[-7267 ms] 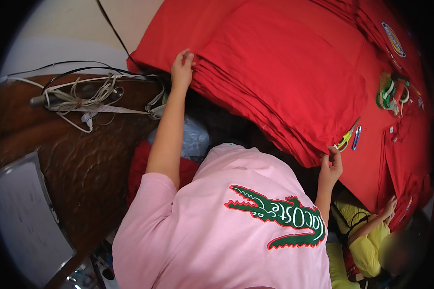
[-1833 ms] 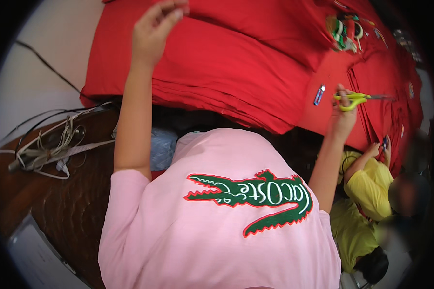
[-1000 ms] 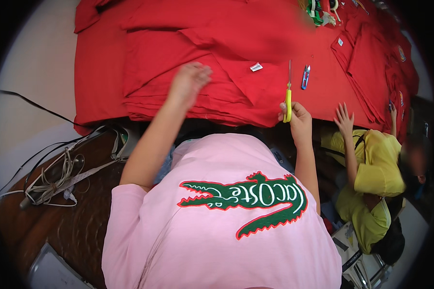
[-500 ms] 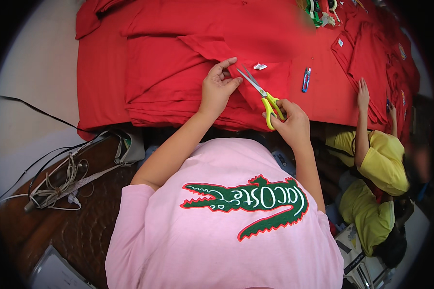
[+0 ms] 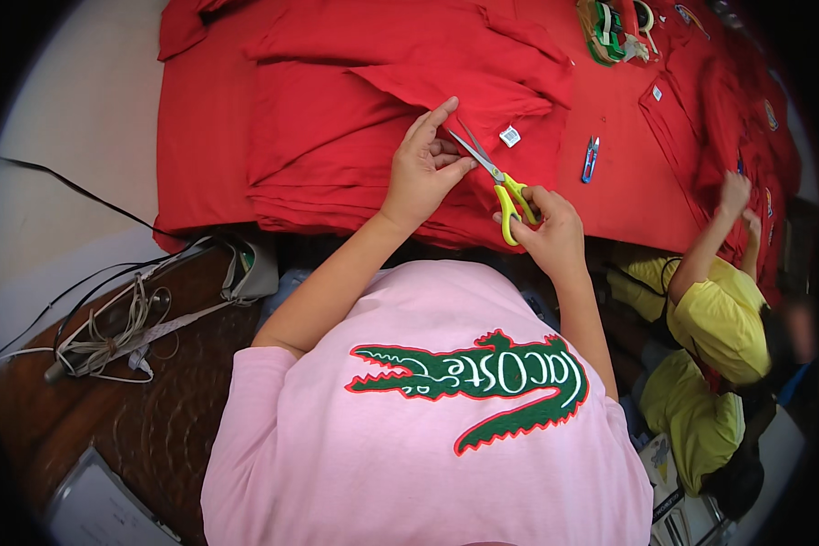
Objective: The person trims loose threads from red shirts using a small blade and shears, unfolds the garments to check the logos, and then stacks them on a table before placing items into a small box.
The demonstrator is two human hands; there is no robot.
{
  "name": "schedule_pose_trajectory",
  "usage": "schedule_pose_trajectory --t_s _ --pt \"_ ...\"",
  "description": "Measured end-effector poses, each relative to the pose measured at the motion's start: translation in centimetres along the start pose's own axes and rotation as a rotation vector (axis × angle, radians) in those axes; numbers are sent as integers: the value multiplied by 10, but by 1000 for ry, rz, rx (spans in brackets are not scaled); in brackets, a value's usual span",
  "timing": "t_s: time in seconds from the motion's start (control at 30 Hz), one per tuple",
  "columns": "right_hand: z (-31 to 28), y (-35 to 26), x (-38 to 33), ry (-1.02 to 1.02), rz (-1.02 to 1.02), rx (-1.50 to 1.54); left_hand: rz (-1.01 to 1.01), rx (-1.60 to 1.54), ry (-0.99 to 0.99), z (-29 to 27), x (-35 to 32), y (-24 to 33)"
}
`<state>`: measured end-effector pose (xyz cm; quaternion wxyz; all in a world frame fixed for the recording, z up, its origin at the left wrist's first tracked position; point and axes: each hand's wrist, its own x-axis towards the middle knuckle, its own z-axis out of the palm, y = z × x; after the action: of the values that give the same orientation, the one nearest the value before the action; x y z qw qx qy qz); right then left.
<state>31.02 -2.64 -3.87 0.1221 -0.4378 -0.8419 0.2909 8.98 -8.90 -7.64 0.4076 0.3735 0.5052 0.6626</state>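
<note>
My right hand (image 5: 555, 229) holds yellow-handled scissors (image 5: 510, 205), fingers in the loops. The blades are slightly apart, and their tips point at the gap between my left index finger and thumb. My left hand (image 5: 423, 177) is over a red shirt (image 5: 409, 86) with its index finger stretched out. The thumb and the curled fingers come together at the shirt's cloth; a thread there is too small to make out. A small white label (image 5: 510, 136) stands up from the red cloth just beyond the scissors.
Blue thread snips (image 5: 591, 159) lie on the red-covered table (image 5: 610, 205) to the right. Farther back is a green tape dispenser (image 5: 602, 32). At right, people in yellow shirts (image 5: 719, 318) handle more red garments (image 5: 701, 100). Tangled cables (image 5: 123, 332) lie on a brown wooden surface at left.
The label has turned and now stands more face-on. My left thumb and curled fingers have drawn closer together beside the blades. A co-worker's raised hand has moved down at the right.
</note>
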Motion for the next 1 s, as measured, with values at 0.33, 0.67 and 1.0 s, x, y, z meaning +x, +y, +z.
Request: schedule_pose_trajectory --t_s 0.33,0.67,1.0 --pt "8 10 -4 -71 145 280 64 20 68 0 1 -10" --pt "7 -7 9 72 -96 82 18 -84 89 1 -5 -5" --pt "13 2 3 -32 75 310 43 -119 130 2 -11 -4"
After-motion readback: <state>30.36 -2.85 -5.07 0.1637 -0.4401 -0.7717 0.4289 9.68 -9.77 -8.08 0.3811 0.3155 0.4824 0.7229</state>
